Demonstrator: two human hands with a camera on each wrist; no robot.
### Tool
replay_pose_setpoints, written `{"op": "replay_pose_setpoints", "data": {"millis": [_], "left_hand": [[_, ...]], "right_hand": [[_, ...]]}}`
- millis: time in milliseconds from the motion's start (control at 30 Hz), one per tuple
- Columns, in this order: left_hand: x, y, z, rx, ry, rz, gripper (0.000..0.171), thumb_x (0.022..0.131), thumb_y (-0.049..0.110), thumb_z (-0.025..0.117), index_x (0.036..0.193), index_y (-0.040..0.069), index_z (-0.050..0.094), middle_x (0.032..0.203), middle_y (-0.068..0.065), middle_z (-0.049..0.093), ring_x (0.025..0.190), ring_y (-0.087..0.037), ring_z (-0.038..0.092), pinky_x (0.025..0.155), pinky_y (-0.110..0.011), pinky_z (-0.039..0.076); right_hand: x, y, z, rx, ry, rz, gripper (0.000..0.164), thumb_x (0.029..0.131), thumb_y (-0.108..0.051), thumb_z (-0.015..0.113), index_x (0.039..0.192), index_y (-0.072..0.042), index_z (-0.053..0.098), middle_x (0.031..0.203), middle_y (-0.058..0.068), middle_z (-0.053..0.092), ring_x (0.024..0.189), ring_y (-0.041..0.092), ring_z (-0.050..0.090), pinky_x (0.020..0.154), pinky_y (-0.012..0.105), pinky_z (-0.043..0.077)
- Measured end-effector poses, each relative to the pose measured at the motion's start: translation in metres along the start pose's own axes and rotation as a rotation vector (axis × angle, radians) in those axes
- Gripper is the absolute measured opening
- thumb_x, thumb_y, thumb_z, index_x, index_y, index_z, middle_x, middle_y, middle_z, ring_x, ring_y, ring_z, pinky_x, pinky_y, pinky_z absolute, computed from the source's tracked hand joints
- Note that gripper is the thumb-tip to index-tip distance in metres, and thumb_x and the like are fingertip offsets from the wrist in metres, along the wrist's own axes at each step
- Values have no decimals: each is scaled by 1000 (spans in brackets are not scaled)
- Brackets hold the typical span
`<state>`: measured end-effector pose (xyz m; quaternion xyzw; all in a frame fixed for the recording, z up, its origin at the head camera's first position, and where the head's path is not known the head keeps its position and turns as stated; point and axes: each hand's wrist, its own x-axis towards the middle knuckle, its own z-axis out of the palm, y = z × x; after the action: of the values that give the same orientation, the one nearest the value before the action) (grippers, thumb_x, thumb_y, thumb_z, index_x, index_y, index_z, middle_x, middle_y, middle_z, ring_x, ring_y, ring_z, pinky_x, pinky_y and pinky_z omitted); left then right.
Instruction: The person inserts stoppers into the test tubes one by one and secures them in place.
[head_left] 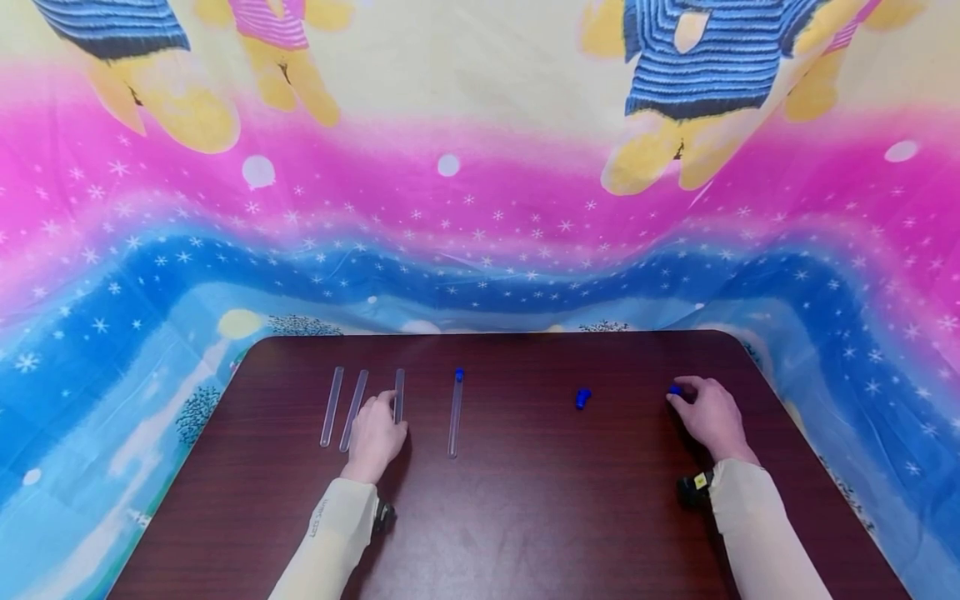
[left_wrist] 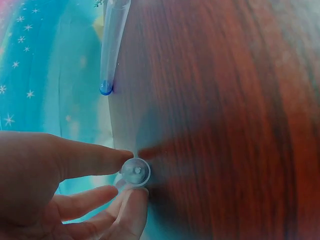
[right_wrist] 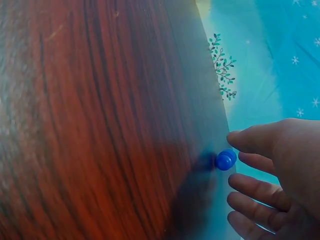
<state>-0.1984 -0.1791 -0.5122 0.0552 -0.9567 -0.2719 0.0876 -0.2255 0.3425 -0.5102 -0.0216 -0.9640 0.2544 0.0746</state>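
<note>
My left hand (head_left: pixel 378 437) pinches a clear plastic tube (head_left: pixel 399 396) between thumb and fingers. In the left wrist view the round end of this tube (left_wrist: pixel 136 172) faces the camera. To its left lie two similar tubes, one (head_left: pixel 332 407) whole in sight and one (head_left: pixel 356 408) partly behind the hand. Further right lies a tube with a blue cap (head_left: pixel 459 375) at its far end. My right hand (head_left: pixel 708 412) curves loosely around a small blue cap (right_wrist: pixel 226 160), with narrow gaps showing between it and the fingertips. Another blue piece (head_left: pixel 582 398) lies between the hands.
The dark wooden table (head_left: pixel 525 500) has rounded far corners. A printed cloth (head_left: pixel 480 208) hangs behind it and along both sides. A dark wrist camera (head_left: pixel 693 490) is strapped at the right wrist, and another (head_left: pixel 384 515) at the left.
</note>
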Motion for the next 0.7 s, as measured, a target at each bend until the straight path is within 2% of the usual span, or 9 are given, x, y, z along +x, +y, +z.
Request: {"op": "replay_pose_setpoints", "data": {"millis": [300,533,700], "left_hand": [[2,-1,3,-4,1,-27,45,80,5,75,122,-8,64,97,-23,68,97,-44,66,85,-53,50],[2,-2,3,8,9,-6,38,80,7,75,114,-9,66,98,-26,69,94,-46,66,82,-55,50],[2,-2,1,10,6,-1,38,80,8,75,113,-10,67,97,-27,69,94,-46,66,81,-55,51]], "right_hand": [[0,3,3,-7,-34,20,41,98,-19,67,129,7,61,112,31,57,98,46,57,85,63,45],[1,4,4,-22,-26,25,33,97,-14,68,124,6,65,98,21,59,85,36,56,75,54,46],[1,3,4,-18,-35,29,31,97,-13,68,122,6,65,93,16,61,81,32,55,72,50,45]]}}
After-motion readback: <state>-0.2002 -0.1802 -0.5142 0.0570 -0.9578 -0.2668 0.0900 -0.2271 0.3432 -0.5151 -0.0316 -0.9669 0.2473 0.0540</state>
